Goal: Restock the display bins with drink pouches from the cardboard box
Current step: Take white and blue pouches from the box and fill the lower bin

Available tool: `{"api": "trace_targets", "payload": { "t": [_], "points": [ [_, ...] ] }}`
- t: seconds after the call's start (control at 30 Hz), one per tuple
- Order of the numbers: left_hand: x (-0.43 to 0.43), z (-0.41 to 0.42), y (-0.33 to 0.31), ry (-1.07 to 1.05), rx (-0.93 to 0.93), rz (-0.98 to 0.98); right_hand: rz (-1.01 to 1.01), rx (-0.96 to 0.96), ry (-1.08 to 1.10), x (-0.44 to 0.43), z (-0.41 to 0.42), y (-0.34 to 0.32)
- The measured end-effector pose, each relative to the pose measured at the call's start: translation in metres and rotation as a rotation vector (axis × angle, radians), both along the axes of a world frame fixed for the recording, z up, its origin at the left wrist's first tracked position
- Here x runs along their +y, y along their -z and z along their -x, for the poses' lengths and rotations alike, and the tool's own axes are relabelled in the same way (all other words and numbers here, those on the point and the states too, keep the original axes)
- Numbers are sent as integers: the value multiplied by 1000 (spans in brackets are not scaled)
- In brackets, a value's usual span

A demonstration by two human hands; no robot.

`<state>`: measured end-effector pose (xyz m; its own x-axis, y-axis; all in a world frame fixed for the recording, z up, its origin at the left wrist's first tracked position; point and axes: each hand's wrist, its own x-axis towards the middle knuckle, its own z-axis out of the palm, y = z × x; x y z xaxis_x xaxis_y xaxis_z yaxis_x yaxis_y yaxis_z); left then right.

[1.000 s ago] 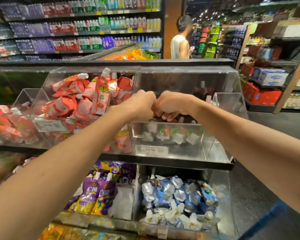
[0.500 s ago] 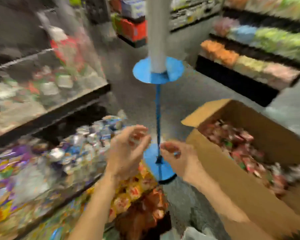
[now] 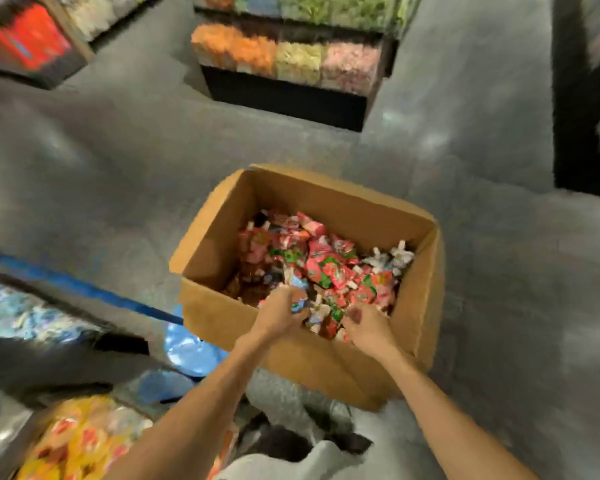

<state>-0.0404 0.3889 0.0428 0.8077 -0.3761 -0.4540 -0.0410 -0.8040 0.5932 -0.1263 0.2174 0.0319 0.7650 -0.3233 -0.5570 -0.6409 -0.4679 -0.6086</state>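
Drink pouches (image 3: 326,265), mostly red and green with white caps, lie heaped in the cardboard box (image 3: 219,317), spreading from right under both sets of fingers out to the box's far wall. The left hand (image 3: 279,315) reaches over the near wall; its fingers curl round a bluish pouch (image 3: 298,295) at the near edge of the heap. The right hand (image 3: 369,325) is just beside it, fingers bent down into the pouches; blur hides whether they pinch anything. A few pouches show in the narrow gap between the two hands.

The near wall runs under both wrists, and the right wall stands close outside the right fingers. To the left of the left fingers is a barer patch of box bottom, then the left wall. Beyond the fingertips the heap continues to the far wall. The box's top is open. Grey floor (image 3: 118,161) surrounds the box beyond and to the right of the fingers, and a display bin (image 3: 25,313) sits well to their left.
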Motion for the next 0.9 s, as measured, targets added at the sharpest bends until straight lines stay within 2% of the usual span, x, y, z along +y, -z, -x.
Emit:
{"api": "trace_targets", "payload": {
  "t": [0.27, 0.37, 0.5, 0.6, 0.73, 0.9],
  "points": [
    [0, -82, 104, 24, 149, -314, -203, 292, 11, -1, -53, 71],
    [4, -113, 142, 178, 178, -385, -238, 376, 49, 9, -81, 103],
    [1, -135, 179, 657, 117, -609, -292, 531, 114, 26, -106, 148],
    [-8, -147, 198, 899, 86, -660, -257, 608, 161, 32, -115, 175],
    [-19, -147, 218, 1017, 102, -715, -206, 672, 278, 33, -119, 202],
    [-28, -149, 223, 1000, 44, -701, -223, 729, 488, 38, -122, 232]
  ]
}}
